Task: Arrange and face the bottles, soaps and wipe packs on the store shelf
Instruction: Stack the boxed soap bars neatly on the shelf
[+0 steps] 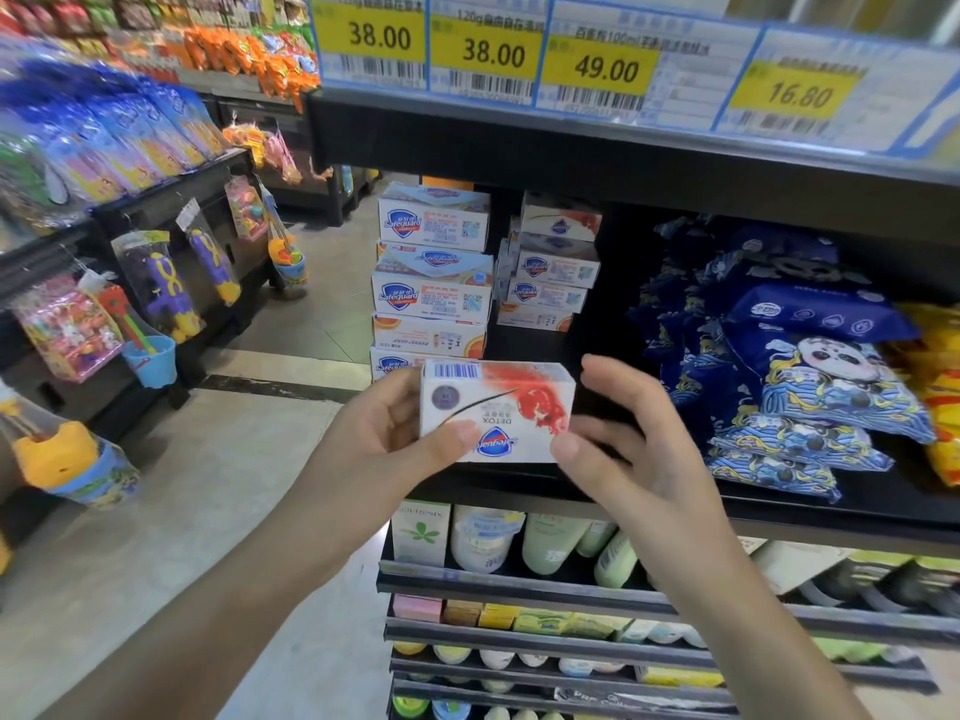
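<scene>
Both hands [519, 449] grip soap box [496, 407].

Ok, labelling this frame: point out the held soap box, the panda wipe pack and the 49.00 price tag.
soap box [511, 407], head view, front face
panda wipe pack [836, 387], head view, panda print
49.00 price tag [605, 70], head view, yellow panel

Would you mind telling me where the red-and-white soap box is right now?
In the head view, the red-and-white soap box sits centre frame, upside down, held between the left hand and right hand, before the left soap stack, left of the blue wipe packs.
</scene>
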`<action>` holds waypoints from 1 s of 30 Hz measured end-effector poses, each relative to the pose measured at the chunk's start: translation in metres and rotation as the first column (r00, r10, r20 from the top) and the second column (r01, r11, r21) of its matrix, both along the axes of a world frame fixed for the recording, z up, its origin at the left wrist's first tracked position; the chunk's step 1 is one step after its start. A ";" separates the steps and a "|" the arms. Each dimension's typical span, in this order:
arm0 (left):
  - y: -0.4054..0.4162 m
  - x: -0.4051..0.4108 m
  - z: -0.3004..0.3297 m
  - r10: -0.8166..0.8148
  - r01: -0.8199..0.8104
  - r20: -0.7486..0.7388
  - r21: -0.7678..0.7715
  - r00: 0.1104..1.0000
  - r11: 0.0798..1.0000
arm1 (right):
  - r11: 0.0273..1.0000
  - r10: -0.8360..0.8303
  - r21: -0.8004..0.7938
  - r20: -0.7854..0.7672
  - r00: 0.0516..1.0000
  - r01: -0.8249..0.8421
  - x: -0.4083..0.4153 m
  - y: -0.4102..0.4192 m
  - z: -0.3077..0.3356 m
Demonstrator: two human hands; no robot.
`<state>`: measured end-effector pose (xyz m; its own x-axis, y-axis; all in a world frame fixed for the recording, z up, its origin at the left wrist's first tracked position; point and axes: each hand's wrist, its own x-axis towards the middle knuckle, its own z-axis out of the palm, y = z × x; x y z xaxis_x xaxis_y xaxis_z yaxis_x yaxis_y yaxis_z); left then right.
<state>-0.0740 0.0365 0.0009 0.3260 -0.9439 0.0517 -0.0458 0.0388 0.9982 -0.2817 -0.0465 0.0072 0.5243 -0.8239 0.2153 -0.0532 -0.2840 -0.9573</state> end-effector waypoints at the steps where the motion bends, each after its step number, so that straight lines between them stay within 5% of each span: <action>1: -0.001 0.000 0.001 0.008 -0.007 -0.017 0.019 1.000 1.000 | 0.995 0.010 -0.104 -0.019 1.000 -0.012 0.000 0.001 0.000; 4: -0.002 -0.001 0.003 0.047 -0.043 -0.036 0.105 0.998 0.994 | 0.914 -0.002 -0.402 -0.148 0.989 -0.058 0.000 0.000 -0.001; 7: -0.003 0.000 0.004 0.066 -0.052 -0.064 0.197 0.996 0.979 | 0.867 -0.056 -0.493 -0.237 0.970 -0.071 0.003 0.001 0.000; 17: -0.005 0.004 0.005 0.117 -0.020 -0.289 0.318 0.950 0.948 | 0.883 0.019 -0.452 -0.238 0.971 -0.128 0.014 -0.015 -0.004; 21: -0.006 0.010 0.006 0.138 -0.010 -0.474 0.263 0.869 0.965 | 0.954 0.109 -0.277 -0.040 0.993 -0.115 0.016 -0.021 -0.002; 23: -0.005 0.012 0.001 0.160 -0.102 -0.266 0.220 0.951 0.970 | 0.971 0.131 -0.210 0.060 0.990 -0.115 0.017 -0.026 0.006; 25: 0.000 0.013 -0.010 0.154 -0.174 0.194 0.093 0.969 0.980 | 0.975 0.126 -0.198 0.118 0.985 -0.101 0.020 -0.034 0.019; 28: 0.006 0.012 -0.022 0.000 -0.082 0.757 0.070 0.653 0.994 | 0.971 0.079 -0.238 0.155 0.985 -0.041 0.034 -0.050 0.042; 30: 0.003 0.010 -0.030 -0.088 -0.063 0.884 0.132 0.459 0.989 | 0.971 0.041 -0.237 0.122 0.992 -0.011 0.046 -0.063 0.053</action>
